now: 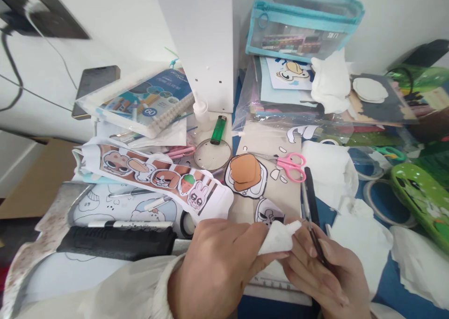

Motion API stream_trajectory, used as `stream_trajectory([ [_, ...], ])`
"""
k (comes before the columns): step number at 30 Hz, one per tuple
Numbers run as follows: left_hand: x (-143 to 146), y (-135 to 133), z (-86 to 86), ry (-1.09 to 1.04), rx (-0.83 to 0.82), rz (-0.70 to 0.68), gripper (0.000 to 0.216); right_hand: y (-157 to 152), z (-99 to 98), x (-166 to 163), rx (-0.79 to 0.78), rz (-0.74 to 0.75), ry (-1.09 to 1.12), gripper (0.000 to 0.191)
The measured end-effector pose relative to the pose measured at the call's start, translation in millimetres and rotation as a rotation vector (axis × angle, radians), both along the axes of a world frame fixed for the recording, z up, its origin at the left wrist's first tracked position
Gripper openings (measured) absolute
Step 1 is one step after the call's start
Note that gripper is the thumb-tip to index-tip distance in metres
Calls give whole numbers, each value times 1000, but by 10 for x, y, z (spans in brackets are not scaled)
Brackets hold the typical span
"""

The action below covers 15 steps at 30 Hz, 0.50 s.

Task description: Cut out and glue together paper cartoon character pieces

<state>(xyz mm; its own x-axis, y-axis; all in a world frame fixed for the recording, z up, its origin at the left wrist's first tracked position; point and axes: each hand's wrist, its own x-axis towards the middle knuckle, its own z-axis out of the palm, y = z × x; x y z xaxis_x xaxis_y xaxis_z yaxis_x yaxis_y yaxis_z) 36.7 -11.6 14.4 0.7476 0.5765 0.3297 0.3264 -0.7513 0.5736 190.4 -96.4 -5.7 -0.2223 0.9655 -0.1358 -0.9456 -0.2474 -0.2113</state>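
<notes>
My left hand pinches a small folded piece of white tissue between thumb and fingers. Close beside it, my right hand has its fingers wrapped round slim dark tweezers, whose thin metal tips point away from me. The right fingertips touch or nearly touch the tissue's edge. Just beyond my hands lies a grey-and-white paper cutout, partly hidden by the left hand. Further on, a toast-shaped paper cutout rests on a grey board, with pink-handled scissors at its right.
A printed strip of cartoon animals and a black case lie left. A green lighter rests on a round clear lid. Tissues, tape rolls and a green case crowd the right. A blue-edged pouch stands behind.
</notes>
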Motion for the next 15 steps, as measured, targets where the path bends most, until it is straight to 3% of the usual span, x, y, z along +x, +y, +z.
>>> stream_trajectory([
  [15, 0, -20, -6, -14, 38, -42, 36, 7, -3, -1, 16, -9, 16, 17],
])
